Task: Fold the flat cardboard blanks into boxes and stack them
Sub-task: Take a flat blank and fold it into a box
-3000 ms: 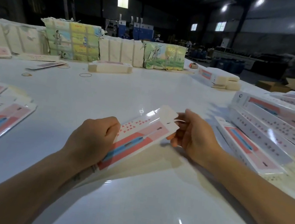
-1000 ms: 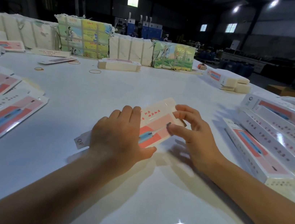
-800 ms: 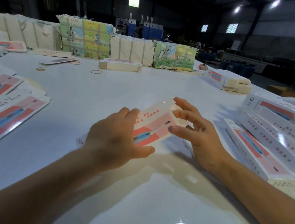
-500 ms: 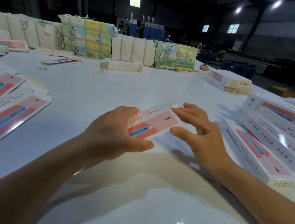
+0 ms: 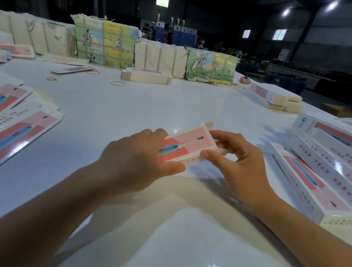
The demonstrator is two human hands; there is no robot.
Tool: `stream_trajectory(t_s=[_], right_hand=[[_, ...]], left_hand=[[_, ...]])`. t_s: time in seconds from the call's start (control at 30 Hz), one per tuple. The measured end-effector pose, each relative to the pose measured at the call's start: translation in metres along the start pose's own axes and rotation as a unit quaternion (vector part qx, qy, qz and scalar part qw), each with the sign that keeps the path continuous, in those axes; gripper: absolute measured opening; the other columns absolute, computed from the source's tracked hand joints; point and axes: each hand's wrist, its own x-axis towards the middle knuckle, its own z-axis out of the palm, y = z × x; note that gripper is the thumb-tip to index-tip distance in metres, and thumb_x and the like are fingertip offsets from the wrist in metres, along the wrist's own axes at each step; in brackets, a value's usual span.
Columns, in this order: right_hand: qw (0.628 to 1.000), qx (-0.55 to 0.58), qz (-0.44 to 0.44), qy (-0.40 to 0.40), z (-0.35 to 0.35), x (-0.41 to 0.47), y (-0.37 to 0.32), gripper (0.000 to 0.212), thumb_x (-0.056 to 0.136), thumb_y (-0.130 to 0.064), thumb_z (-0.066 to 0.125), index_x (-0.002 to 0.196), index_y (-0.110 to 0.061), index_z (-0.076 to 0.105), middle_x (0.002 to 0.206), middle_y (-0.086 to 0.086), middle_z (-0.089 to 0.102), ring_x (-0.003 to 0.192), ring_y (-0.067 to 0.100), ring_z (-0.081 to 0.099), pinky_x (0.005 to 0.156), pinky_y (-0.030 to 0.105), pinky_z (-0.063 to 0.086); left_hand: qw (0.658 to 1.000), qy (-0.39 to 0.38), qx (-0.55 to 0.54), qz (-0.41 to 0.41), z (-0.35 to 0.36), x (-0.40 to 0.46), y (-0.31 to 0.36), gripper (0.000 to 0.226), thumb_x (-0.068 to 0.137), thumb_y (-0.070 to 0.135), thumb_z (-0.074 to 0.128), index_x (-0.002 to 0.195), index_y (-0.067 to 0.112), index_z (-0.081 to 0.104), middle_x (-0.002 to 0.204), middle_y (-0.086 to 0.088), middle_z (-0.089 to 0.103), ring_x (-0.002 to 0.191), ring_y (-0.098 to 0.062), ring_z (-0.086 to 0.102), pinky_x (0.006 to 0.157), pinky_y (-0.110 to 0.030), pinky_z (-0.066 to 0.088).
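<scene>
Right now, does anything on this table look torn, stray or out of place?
Yes: the wrapping on the green bundle at the back looks torn along its top, and rubber bands lie loose on the table before it. Otherwise nothing stands out.

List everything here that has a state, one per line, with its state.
Left hand: grips the box's near end.
Right hand: pinches the box's far end.
Box: partly formed, held above the table, end flap open.
Blanks: flat, overlapping, on the left.
Finished boxes: folded, stacked on the right.
Bundles: strapped, standing at the far edge.
Rubber bands: loose on the table.
</scene>
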Motion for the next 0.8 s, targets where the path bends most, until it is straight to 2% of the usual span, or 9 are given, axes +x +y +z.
stream_trajectory(t_s=[0.1,0.17,0.23,0.3,0.37,0.47,0.57,0.73,0.8], right_hand=[[1.000,-0.007,0.006,0.004,-0.002,0.000,0.002,0.038,0.078,-0.005,0.073,0.095,-0.037,0.064,0.095,0.008,0.065,0.078,0.002,0.057,0.075,0.018,0.047],[1.000,-0.017,0.018,0.010,-0.001,0.000,0.004,0.037,0.079,-0.008,0.073,0.101,-0.035,0.062,0.099,0.006,0.064,0.087,0.006,0.058,0.079,0.022,0.048],[0.999,-0.025,0.026,0.041,-0.002,0.003,0.007,0.034,0.081,-0.011,0.072,0.108,-0.029,0.059,0.101,0.001,0.062,0.091,0.008,0.058,0.081,0.020,0.047],[0.995,-0.018,0.048,0.090,-0.004,0.006,0.007,0.023,0.084,-0.015,0.069,0.104,-0.024,0.061,0.096,-0.001,0.064,0.081,0.002,0.057,0.073,0.013,0.047],[0.992,-0.001,0.071,0.109,-0.005,0.008,0.007,0.012,0.086,-0.014,0.066,0.090,-0.025,0.067,0.090,-0.003,0.068,0.071,0.000,0.058,0.066,0.013,0.047],[0.994,0.020,0.072,0.085,-0.003,0.006,0.006,0.026,0.089,-0.010,0.061,0.081,-0.034,0.068,0.081,-0.012,0.067,0.063,-0.002,0.056,0.058,0.013,0.046],[0.993,0.045,0.076,0.072,0.000,0.005,0.002,0.029,0.090,-0.011,0.060,0.077,-0.035,0.069,0.079,-0.010,0.067,0.058,0.000,0.055,0.055,0.013,0.045],[0.993,0.028,0.106,0.031,0.001,0.001,0.005,0.023,0.089,-0.012,0.061,0.070,-0.020,0.071,0.057,-0.010,0.060,0.050,0.008,0.050,0.051,0.013,0.041],[0.991,0.034,0.124,0.025,0.001,0.001,0.006,0.018,0.088,-0.008,0.060,0.076,-0.014,0.071,0.055,-0.004,0.058,0.048,0.010,0.049,0.050,0.015,0.040]], left_hand=[[1.000,0.025,0.009,0.012,0.005,-0.002,0.002,0.056,0.078,0.071,0.040,0.115,0.029,0.041,0.095,0.011,0.047,0.075,-0.010,0.052,0.056,-0.021,0.042],[0.998,0.044,0.034,0.008,0.003,-0.002,0.005,0.059,0.073,0.077,0.035,0.109,0.031,0.037,0.093,0.014,0.042,0.070,-0.007,0.048,0.051,-0.018,0.036],[0.995,0.076,0.066,0.003,0.000,-0.003,0.007,0.059,0.064,0.080,0.024,0.101,0.034,0.028,0.090,0.016,0.038,0.062,-0.005,0.044,0.047,-0.017,0.031],[0.992,0.105,0.076,-0.007,-0.002,-0.004,0.008,0.059,0.062,0.080,0.021,0.099,0.034,0.025,0.089,0.015,0.038,0.059,-0.006,0.043,0.045,-0.018,0.029],[0.990,0.116,0.081,-0.020,-0.001,-0.004,0.008,0.065,0.062,0.079,0.021,0.104,0.031,0.031,0.090,0.013,0.039,0.063,-0.008,0.046,0.046,-0.018,0.030],[0.987,0.123,0.105,-0.026,0.002,-0.004,0.011,0.072,0.063,0.078,0.019,0.112,0.028,0.035,0.092,0.012,0.038,0.069,-0.010,0.046,0.046,-0.018,0.027],[0.982,0.130,0.136,-0.009,0.004,-0.007,0.014,0.075,0.064,0.076,0.017,0.116,0.025,0.037,0.095,0.011,0.040,0.072,-0.010,0.047,0.048,-0.019,0.030],[0.968,0.138,0.208,0.015,0.011,-0.011,0.021,0.075,0.067,0.075,0.014,0.119,0.026,0.038,0.102,0.009,0.048,0.074,-0.009,0.044,0.053,-0.019,0.030],[0.970,0.128,0.204,0.012,0.012,-0.011,0.020,0.068,0.071,0.076,0.021,0.116,0.028,0.037,0.100,0.011,0.047,0.074,-0.008,0.044,0.049,-0.018,0.026]])
